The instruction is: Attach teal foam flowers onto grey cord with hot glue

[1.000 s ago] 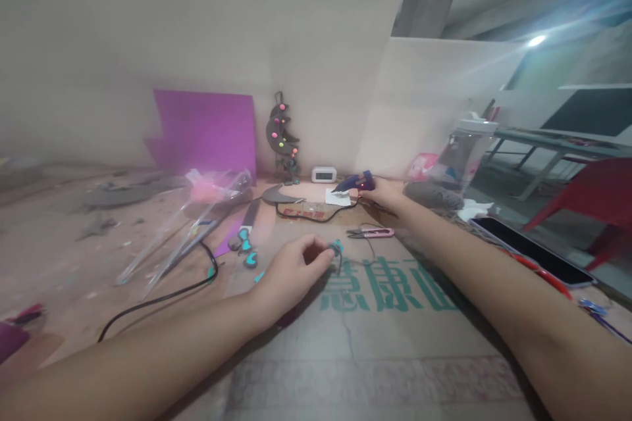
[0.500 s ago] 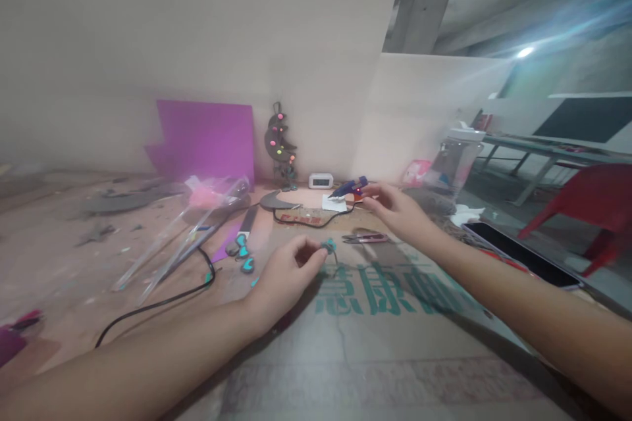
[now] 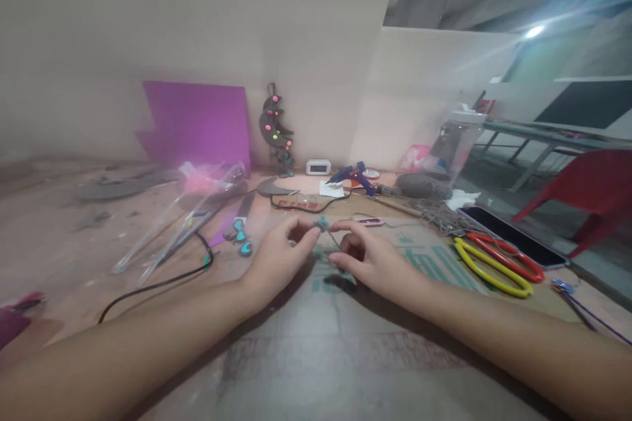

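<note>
Between the thumb and forefinger of my left hand (image 3: 281, 251) is a small teal-and-grey piece (image 3: 322, 223), its exact kind too small to tell. A short grey yarn strand (image 3: 334, 239) trails from it towards my right hand (image 3: 378, 258). My right forefinger reaches the piece's edge, while the thumb and curled fingers close around the strand's lower end. Behind the hands, a blue glue gun (image 3: 353, 175) rests with its nozzle over a white paper (image 3: 330, 189). Pink thread snips (image 3: 369, 222) lie partly hidden behind my right hand.
Yellow-and-red-handled scissors (image 3: 494, 270), a phone (image 3: 513, 237) and a grey yarn ball (image 3: 423, 185) lie at right. A decorated moon hanging (image 3: 275, 125) stands by the wall near a white clock (image 3: 318, 167). A black cord (image 3: 158, 286), teal-and-grey pieces (image 3: 239, 231) and purple sheet (image 3: 197, 125) are left.
My right hand has left the glue gun, which now rests on the table, and come down to the small piece and its strand. My left hand still holds the piece. The view has tilted down.
</note>
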